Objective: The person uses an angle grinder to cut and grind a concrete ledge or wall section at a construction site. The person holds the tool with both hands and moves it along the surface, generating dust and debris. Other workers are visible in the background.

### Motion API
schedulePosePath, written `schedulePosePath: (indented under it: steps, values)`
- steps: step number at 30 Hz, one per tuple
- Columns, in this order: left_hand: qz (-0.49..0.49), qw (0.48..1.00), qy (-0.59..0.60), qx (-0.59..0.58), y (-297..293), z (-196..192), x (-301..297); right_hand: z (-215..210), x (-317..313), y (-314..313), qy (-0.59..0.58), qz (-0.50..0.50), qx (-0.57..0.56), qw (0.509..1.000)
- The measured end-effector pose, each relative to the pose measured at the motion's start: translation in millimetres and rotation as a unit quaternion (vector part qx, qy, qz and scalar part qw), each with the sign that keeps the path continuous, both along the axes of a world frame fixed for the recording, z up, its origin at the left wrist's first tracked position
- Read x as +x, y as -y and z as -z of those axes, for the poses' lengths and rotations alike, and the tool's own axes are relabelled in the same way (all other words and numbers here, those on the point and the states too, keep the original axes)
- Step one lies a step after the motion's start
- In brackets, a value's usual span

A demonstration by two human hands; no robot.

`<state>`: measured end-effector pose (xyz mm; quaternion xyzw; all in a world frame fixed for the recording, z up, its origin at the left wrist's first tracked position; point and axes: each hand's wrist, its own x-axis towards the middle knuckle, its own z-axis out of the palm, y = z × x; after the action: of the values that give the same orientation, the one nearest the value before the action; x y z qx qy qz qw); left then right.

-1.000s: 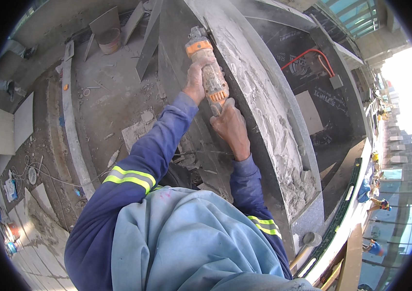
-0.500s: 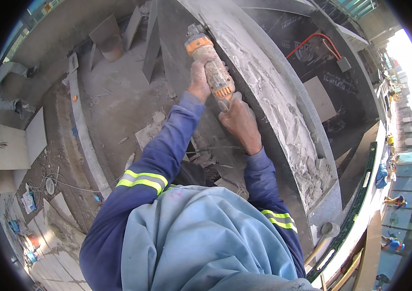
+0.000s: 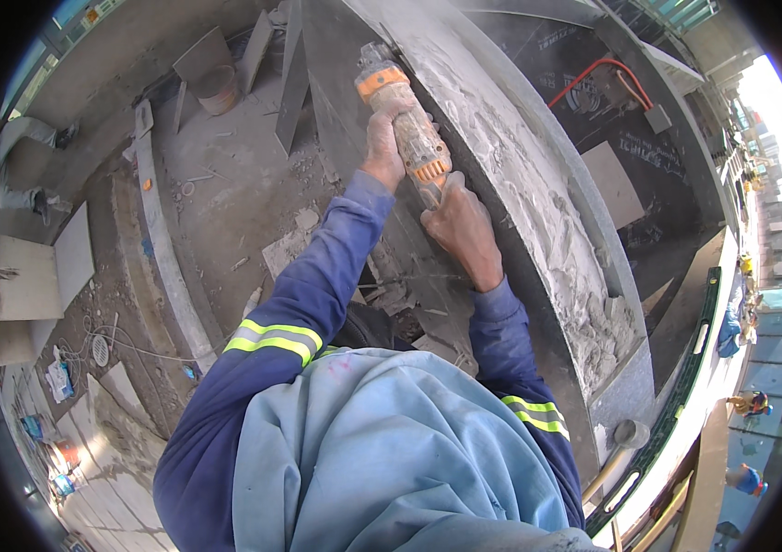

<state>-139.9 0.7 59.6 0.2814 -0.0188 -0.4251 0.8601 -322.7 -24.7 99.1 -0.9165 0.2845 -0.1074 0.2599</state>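
Both my hands grip a dust-covered orange and grey angle grinder (image 3: 419,133). My left hand (image 3: 384,145) is wrapped round the body near its head, and my right hand (image 3: 464,228) closes on the rear end. The head of the grinder lies at the inner edge of a curved stone trough (image 3: 552,138). Rough grey mortar (image 3: 524,189) fills the channel beside the tool. Whether the disc touches the stone cannot be made out.
A mallet (image 3: 628,436) and a long green spirit level (image 3: 696,363) lie at the right. A red hose (image 3: 604,63) curves beyond the trough. A bucket (image 3: 216,90) and leaning panels (image 3: 255,51) stand far left. Another person's legs (image 3: 23,138) show at the left edge; distant workers (image 3: 748,403) are at right.
The whole scene has shifted slightly right in the picture. Both hands keep the same hold on the grinder, which stays at about the same place on the trough's edge.
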Motion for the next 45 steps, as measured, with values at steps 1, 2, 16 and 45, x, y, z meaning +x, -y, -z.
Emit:
schedulePosePath:
  steps: [1,2,16,45]
  values:
    - [-0.001,1.0,0.003,-0.001,0,0,0,0,0,0,-0.002,0.001,0.001,1.0]
    - [-0.001,1.0,0.006,-0.001,0,0,0,0,-1,-1,0.001,0.0,-0.001,1.0]
    - [-0.006,1.0,0.006,-0.006,-1,4,-4,0,-5,-1,-0.005,0.001,0.003,1.0]
    - [0.001,1.0,-0.013,-0.013,-2,3,-13,-2,-13,-6,-0.004,-0.004,-0.025,1.0]
